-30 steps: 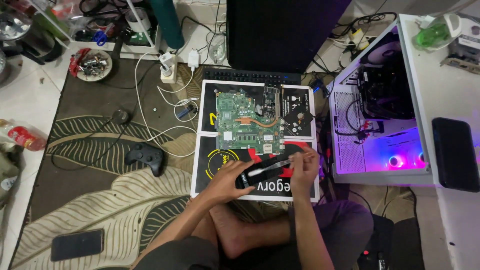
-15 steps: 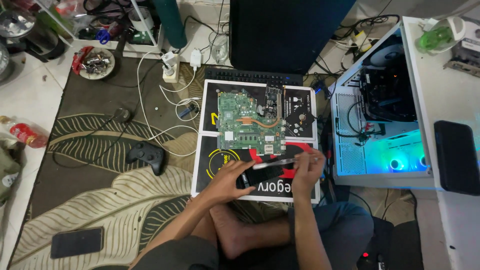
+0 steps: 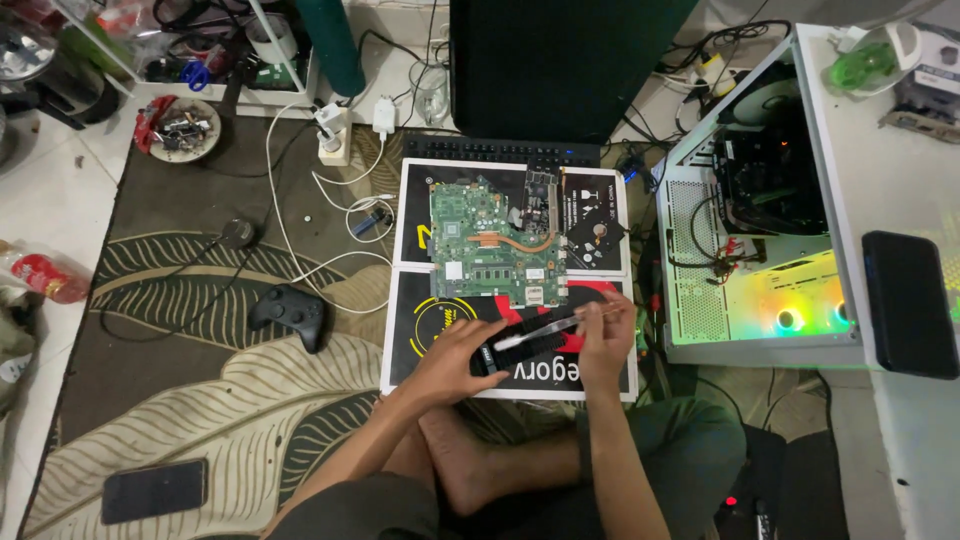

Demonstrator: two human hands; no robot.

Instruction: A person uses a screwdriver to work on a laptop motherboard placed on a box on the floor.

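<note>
Head view, looking down on a person seated cross-legged on a patterned rug [image 3: 200, 420]. Left hand [image 3: 455, 358] rests palm-down with fingers curled over the near end of a small black rectangular part [image 3: 515, 352], pressing it to the black printed mat [image 3: 420, 330]. Right hand [image 3: 605, 335] is closed in a pinch around a thin white stick-like tool [image 3: 535, 333], which lies slanted across the top of the black part, tip toward the left hand; the tip's exact contact point is too small to tell. The black part sits on the near half of the mat, just in front of the person's bare foot [image 3: 470, 470], and just below the green circuit board [image 3: 495, 240]. The board lies flat on the far half of the mat, with a copper heat pipe [image 3: 515, 240] curving across it and a dark round fan unit [image 3: 592, 238] at its right edge. Beyond the board: a black keyboard edge [image 3: 500, 150] and a dark monitor [image 3: 560, 60]. Right of the mat: an open white computer case [image 3: 700, 260] with coloured lights glowing inside. Left on the rug: a black game controller [image 3: 290, 312], white cables [image 3: 320, 220], and a dark phone [image 3: 152, 490] near the knee. Another dark phone [image 3: 908, 300] lies on the white surface at far right.
</note>
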